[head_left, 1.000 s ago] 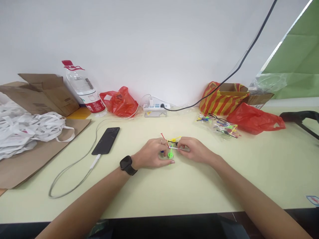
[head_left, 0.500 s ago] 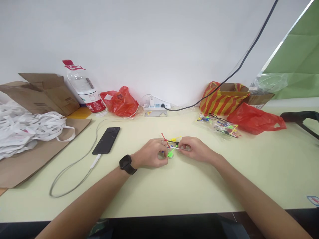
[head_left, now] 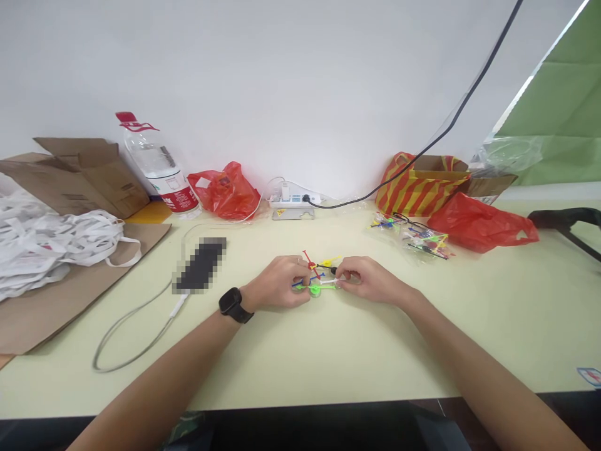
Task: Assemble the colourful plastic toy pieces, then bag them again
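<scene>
Small plastic arrow spinners lie close together on the table between my hands. The green arrow spinner (head_left: 315,289) sits nearest me, with a clear round base under it. Behind it are a blue arrow (head_left: 317,276), a red arrow (head_left: 307,257), a yellow arrow (head_left: 327,264) and a black piece (head_left: 333,270). My left hand (head_left: 280,282) is curled against the left side of the cluster; its fingers partly cover the blue and green arrows, and what they hold is hidden. On the right, my right hand (head_left: 369,279) pinches the end of a white arrow (head_left: 328,281).
Bagged arrow pieces (head_left: 422,241) lie behind my right hand beside a red plastic bag (head_left: 483,225). A power strip (head_left: 293,200) stands by the wall. To the left are a pixelated dark phone (head_left: 200,266) on a cable, a large bottle (head_left: 162,169) and white straps (head_left: 70,241) on cardboard.
The green arrow has turned from slanted to nearly level and shifted slightly left. My left hand has drawn back a little to the left, exposing more of the blue arrow. My right hand is nearly still.
</scene>
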Demonstrator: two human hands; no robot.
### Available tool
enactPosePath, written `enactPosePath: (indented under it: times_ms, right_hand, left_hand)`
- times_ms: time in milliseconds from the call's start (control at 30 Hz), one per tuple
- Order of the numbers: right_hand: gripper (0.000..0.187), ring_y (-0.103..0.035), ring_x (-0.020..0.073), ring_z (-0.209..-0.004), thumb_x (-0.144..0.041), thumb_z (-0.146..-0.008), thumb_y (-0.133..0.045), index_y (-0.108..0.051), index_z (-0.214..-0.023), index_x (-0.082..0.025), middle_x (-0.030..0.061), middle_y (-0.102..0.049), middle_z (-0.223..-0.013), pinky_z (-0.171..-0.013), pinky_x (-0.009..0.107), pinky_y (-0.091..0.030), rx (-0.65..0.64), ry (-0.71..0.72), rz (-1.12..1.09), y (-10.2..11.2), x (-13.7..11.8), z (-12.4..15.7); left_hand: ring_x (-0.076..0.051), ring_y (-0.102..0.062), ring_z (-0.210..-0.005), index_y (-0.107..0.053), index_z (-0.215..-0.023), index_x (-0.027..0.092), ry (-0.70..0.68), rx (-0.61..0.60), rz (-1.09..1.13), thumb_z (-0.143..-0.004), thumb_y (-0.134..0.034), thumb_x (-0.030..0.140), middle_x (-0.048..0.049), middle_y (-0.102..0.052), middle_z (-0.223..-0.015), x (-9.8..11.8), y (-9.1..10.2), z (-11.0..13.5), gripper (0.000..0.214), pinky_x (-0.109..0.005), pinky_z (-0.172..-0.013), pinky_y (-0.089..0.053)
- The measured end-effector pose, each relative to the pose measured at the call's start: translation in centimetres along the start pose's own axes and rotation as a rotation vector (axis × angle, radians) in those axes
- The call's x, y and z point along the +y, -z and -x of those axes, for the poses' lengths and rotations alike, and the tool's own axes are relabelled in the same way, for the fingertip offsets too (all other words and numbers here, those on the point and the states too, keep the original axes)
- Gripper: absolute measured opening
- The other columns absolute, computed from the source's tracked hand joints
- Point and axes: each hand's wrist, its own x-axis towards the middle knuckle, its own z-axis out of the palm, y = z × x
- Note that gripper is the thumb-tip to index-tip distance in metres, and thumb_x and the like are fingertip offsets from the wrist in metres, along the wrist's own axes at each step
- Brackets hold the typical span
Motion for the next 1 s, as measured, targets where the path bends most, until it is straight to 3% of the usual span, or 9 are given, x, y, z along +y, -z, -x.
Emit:
enactPosePath:
  times_ms: [433,1000]
  right_hand:
    - [0.006,-0.056,0.0149,-0.071,-0.02,-0.087,-0.066,-0.069,-0.092,-0.021,0.0005,-0.064,-0.081,-0.064,0.026,-0.041,-0.011,-0.027,0.011,0.1,0.2,0.0]
    - [0.007,-0.055,0.0144,-0.068,-0.02,-0.089,-0.063,-0.069,-0.091,-0.022,-0.0006,-0.063,-0.077,-0.062,0.025,-0.038,-0.008,-0.051,0.023,-0.4,0.1,-0.1]
  left_hand:
    - [-0.016,-0.052,-0.066,-0.047,-0.064,0.02,0.001,0.009,0.003,-0.07,-0.062,0.012,-0.0004,-0.057,-0.067,-0.1,0.0,0.0,0.018,-0.03,-0.064,-0.039]
    - [-0.015,-0.051,-0.062,-0.053,-0.065,0.02,-0.029,-0.045,0.049,-0.073,-0.063,0.015,0.0008,-0.057,-0.063,1.3,-1.1,0.0,0.014,-0.03,-0.065,-0.04]
